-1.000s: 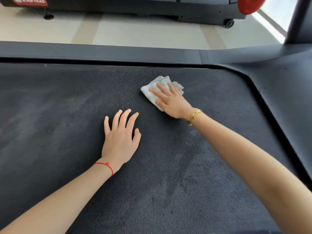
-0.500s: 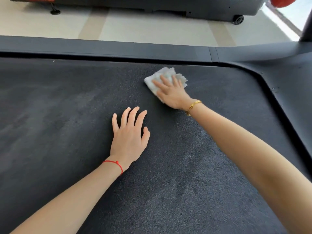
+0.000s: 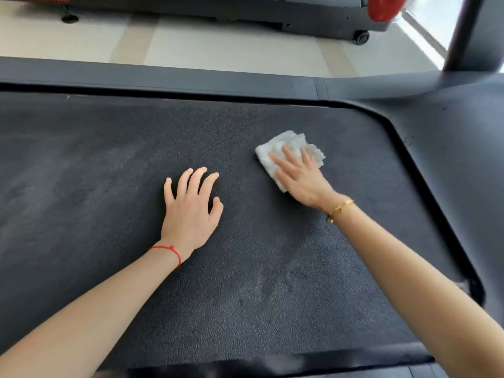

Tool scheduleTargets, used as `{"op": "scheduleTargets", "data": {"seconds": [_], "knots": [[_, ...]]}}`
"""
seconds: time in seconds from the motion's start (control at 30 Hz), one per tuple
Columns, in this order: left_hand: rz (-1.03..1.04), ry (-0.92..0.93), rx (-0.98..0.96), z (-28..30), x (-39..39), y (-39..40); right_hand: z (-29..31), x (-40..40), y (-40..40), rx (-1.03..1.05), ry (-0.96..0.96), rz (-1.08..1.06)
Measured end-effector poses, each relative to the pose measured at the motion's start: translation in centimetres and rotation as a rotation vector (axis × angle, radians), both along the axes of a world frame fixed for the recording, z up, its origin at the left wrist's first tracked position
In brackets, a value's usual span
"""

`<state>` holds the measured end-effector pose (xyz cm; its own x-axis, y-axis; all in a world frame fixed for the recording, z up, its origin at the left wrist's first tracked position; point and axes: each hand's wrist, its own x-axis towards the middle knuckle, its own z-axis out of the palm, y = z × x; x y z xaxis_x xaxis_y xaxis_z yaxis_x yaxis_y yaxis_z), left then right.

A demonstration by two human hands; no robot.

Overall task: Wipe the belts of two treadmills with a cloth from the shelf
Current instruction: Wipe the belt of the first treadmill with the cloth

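A dark textured treadmill belt (image 3: 109, 165) fills most of the view. My right hand (image 3: 302, 178) presses flat on a folded white cloth (image 3: 275, 148) on the belt's right-centre part, fingers spread over it. My left hand (image 3: 191, 211) rests palm-down on the belt to the left of the cloth, fingers apart, holding nothing. The part of the cloth under my right palm is hidden.
The belt's far side rail (image 3: 191, 77) runs across the top, and the motor cover (image 3: 458, 159) curves round on the right. Beyond a strip of pale floor (image 3: 218, 45) stands a second treadmill (image 3: 300, 15) with a small wheel. An upright post (image 3: 471, 31) rises at the top right.
My right hand has slid the cloth back from the far rail toward me and slightly right. My left hand stays planted on the belt.
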<state>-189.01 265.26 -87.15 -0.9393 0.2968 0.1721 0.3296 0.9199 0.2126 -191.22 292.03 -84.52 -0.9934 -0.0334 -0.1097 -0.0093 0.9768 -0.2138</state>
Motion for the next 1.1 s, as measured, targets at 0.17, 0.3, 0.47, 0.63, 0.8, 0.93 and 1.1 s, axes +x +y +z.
{"op": "scheduleTargets", "data": {"seconds": [0.17,0.3,0.47,0.63,0.8,0.93,1.1], "knots": [[-0.005,0.006,0.015,0.1,0.2,0.0,-0.2,8.1,-3.2,-0.093,0.016,0.223],[-0.019,-0.018,0.03,0.0,0.2,-0.2,-0.4,6.7,1.0,-0.021,0.014,0.071],[-0.021,-0.027,0.042,0.0,0.2,-0.2,0.0,4.3,5.2,-0.031,-0.078,-0.289],[-0.017,-0.004,0.058,-0.3,0.0,-0.1,0.0,10.2,-2.5,0.039,0.075,0.092],[-0.028,0.017,0.055,-0.8,-0.1,-0.3,-0.2,17.5,-6.5,-0.077,0.022,0.269],[-0.048,-0.011,0.039,-0.6,-0.1,-0.7,-0.1,15.6,-3.9,-0.023,0.032,0.107],[-0.047,-0.078,0.02,0.0,0.0,-0.4,0.7,12.7,0.7,-0.056,-0.067,-0.355]]}}
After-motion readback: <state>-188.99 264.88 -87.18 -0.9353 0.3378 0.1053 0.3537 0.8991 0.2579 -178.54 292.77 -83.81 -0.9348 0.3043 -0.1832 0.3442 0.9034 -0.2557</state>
